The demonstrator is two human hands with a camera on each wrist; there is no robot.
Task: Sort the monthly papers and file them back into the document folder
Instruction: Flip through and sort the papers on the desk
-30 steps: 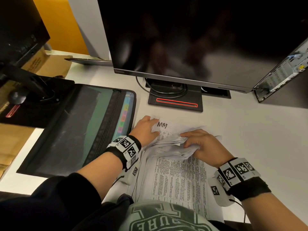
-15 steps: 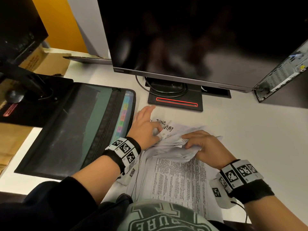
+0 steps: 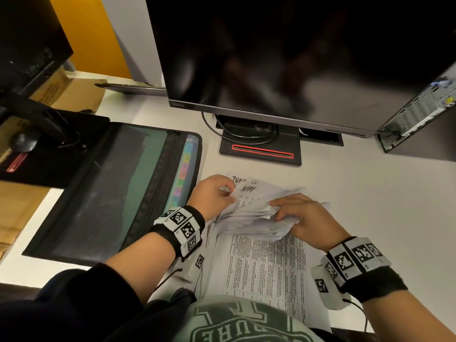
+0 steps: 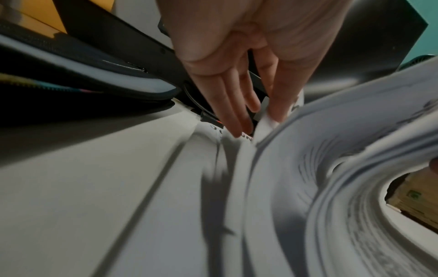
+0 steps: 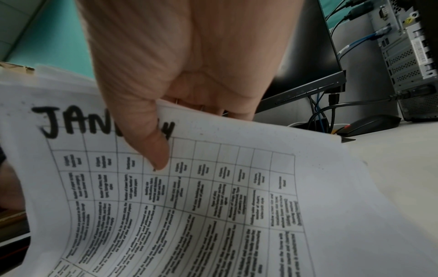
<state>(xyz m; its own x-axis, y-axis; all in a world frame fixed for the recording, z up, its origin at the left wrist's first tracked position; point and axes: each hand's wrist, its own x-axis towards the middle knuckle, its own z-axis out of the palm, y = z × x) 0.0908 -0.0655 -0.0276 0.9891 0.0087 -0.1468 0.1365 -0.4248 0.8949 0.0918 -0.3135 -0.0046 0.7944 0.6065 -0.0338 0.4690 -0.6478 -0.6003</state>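
Note:
A stack of printed monthly papers (image 3: pixel 264 267) lies on the white desk in front of me. My right hand (image 3: pixel 301 215) grips a bundle of its top sheets, curled back toward me. In the right wrist view the right hand (image 5: pixel 184 131) has its thumb on a sheet headed JANUARY (image 5: pixel 213 206). My left hand (image 3: pixel 214 193) pinches the top left corner of the sheet marked MAY (image 3: pixel 249 191), and a JUNE sheet (image 3: pixel 239 180) peeks out behind it. The left wrist view shows that left hand (image 4: pixel 260 116) holding a sheet corner (image 4: pixel 264 123). The black document folder (image 3: pixel 111 193) lies open at left, its coloured tabs (image 3: pixel 182 178) showing.
A large dark monitor (image 3: pixel 271 58) on its stand (image 3: pixel 261 151) looms just behind the papers. A computer tower (image 3: pixel 419 112) stands at the right, with a mouse (image 5: pixel 372 123) near it. A second black monitor base (image 3: pixel 49 144) and a cardboard box (image 3: pixel 66 92) sit at left.
My left hand went from lying flat on the MAY sheet, forward over the JUNE sheet, then back to pinch the MAY sheet's corner. The right hand kept its grip.

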